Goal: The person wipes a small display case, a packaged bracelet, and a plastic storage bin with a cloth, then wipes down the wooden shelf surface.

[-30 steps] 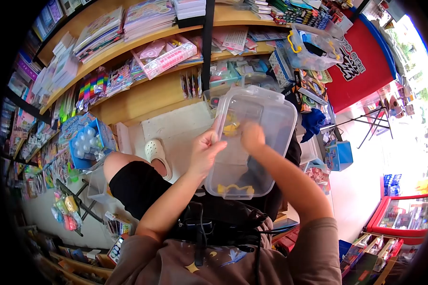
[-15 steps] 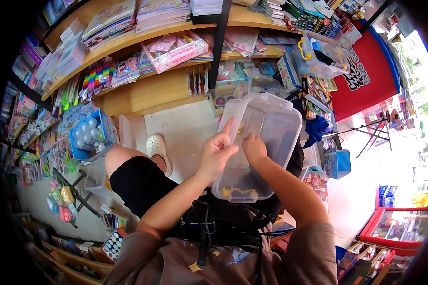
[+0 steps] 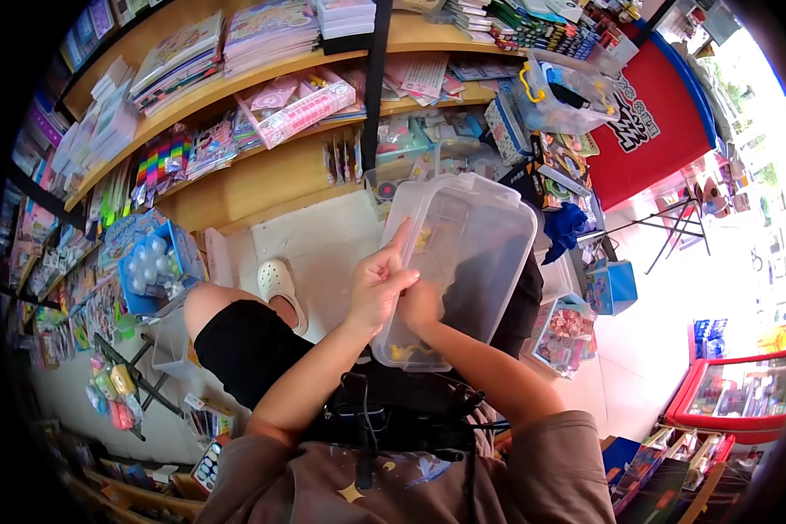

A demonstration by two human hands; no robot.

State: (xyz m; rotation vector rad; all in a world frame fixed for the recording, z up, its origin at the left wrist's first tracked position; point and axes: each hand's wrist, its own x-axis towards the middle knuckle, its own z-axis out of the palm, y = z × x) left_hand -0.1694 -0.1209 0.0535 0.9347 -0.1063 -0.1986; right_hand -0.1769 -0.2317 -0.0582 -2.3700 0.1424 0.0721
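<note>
A clear plastic storage box [image 3: 472, 288] rests tilted on my lap, its open side facing me. Yellow latches [image 3: 410, 352] show through its near end and its left side. My left hand [image 3: 381, 286] grips the box's left rim, thumb over the edge and index finger stretched along the outside. Inside the box, my right hand [image 3: 420, 306] is against the left wall, right beside my left thumb. Its fingers look curled, but their tips are hidden, so I cannot make out whether anything is in them.
Shelves [image 3: 262, 196] with books and stationery stand ahead. Another clear box with yellow handles [image 3: 568, 92] sits on goods at the upper right. A blue bin [image 3: 162, 262] of clear round items is left of my knee. A folding stand [image 3: 679, 227] and a red-framed case [image 3: 742, 389] are at right.
My right hand has moved left across the box's inside to the left wall, close to my left hand. My left hand keeps its grip on the rim. The whole view has shifted slightly.
</note>
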